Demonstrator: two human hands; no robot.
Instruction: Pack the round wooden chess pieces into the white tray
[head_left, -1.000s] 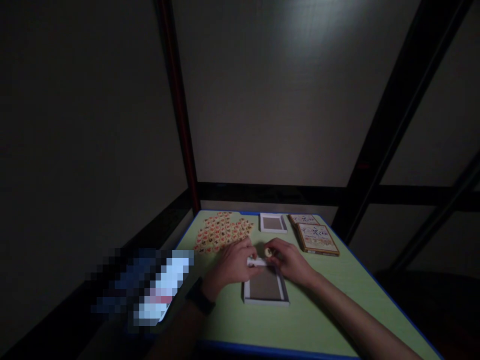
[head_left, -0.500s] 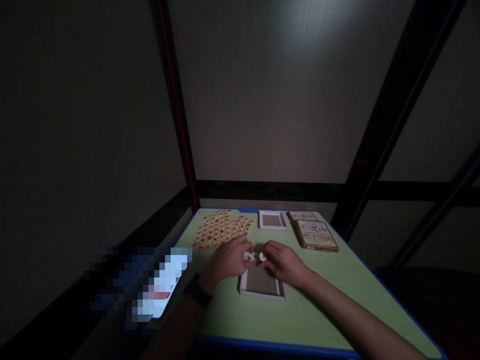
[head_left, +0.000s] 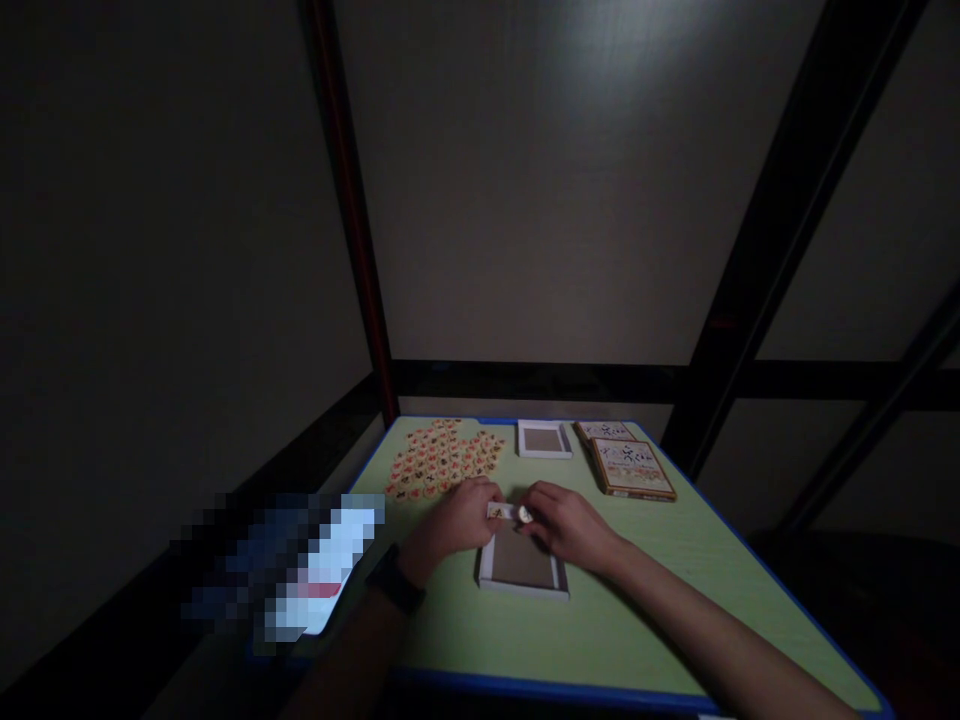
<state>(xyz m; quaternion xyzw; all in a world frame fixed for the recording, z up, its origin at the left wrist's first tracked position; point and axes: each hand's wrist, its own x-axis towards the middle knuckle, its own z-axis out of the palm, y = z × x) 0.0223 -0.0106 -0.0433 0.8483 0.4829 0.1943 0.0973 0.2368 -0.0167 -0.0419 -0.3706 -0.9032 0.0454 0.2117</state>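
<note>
In front of me lies a shallow white box tray (head_left: 525,560) with a brown inside. My left hand (head_left: 461,520), a dark band on its wrist, bends over the far left corner of the tray. Its fingers are closed around a round Chinese chess piece (head_left: 496,511), partly hidden by them. My right hand (head_left: 566,525) pinches another Chinese chess piece (head_left: 524,514), tilted, above the tray's far end. Both hands are close together. Beyond my left hand, many round pieces (head_left: 442,460) with red and dark characters lie flat on the table.
A second shallow white tray (head_left: 545,441) sits at the back of the green table (head_left: 637,620). Two printed boxes (head_left: 634,468) overlap at the right back. A bright, partly blurred screen (head_left: 330,570) is at the left edge. Walls stand behind and left.
Hardly anything differs. The piece in my right hand has tilted and shifted slightly, while my left hand has moved only a touch.
</note>
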